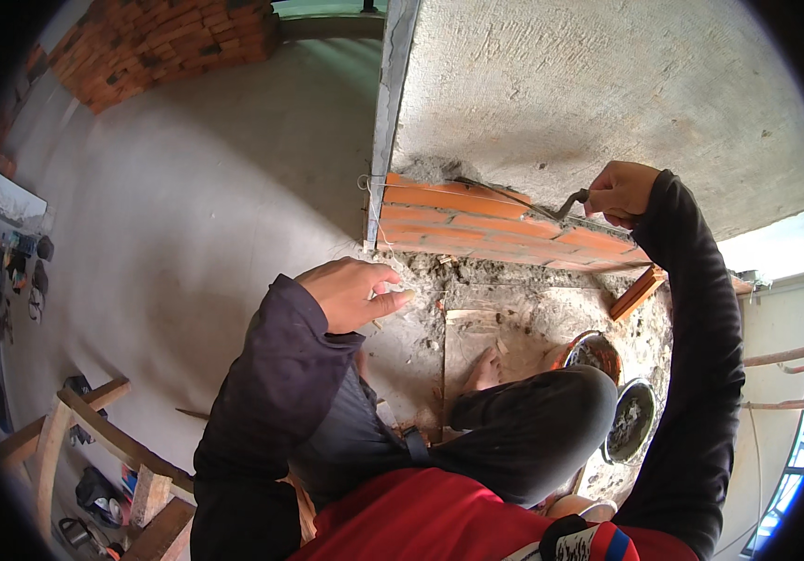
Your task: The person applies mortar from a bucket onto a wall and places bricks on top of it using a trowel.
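Note:
My right hand [622, 194] is wrapped round the grip of a trowel [566, 208], whose bent metal neck runs left to a thin blade. The blade lies along the top of a low orange brick wall [477, 224], against the rough grey wall behind it. Grey mortar [432, 169] sits heaped at the left end of the top course. In front of the wall's left end, my left hand [351, 292] hangs in the air with fingers loosely bent, thumb and forefinger apart, holding nothing. A thin white string [376, 201] is tied near that corner and stretches along the bricks.
Two buckets, one orange-rimmed [594, 353] and one dark with mortar [629, 421], stand beside my right knee. A loose brick [638, 292] leans near the wall's right end. Mortar crumbs litter the floor. Wooden framing [122, 439] is at lower left; stacked bricks [159, 47] stand far left.

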A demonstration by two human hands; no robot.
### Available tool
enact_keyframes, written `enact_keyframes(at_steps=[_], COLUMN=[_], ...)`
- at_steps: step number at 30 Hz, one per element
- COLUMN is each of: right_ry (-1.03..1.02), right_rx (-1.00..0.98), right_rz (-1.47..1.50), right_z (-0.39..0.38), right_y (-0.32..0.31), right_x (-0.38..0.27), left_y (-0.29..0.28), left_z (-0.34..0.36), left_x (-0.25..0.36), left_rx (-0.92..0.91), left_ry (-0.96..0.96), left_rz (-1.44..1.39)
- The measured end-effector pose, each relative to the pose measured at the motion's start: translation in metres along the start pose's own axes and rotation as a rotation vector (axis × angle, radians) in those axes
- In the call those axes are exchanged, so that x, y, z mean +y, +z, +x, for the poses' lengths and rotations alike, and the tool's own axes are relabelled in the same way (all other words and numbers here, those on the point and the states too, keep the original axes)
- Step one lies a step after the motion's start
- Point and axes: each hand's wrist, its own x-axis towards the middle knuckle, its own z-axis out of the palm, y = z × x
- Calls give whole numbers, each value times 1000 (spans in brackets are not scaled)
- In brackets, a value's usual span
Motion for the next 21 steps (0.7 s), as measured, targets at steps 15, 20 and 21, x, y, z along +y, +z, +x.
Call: enact_keyframes(at_steps=[15, 20, 21], right_ry=[111, 61, 39], right_rx=[58, 73, 96], right_rz=[109, 142, 144], right_z=[-23, -27, -29], right_y=[2, 5, 8], right_x=[57, 62, 56], left_y=[2, 2, 2], left_z=[3, 6, 5], left_x=[-2, 0, 0], left_rx=[-3, -8, -7], left_ry=[-13, -32, -30], left_rz=[-24, -32, -30])
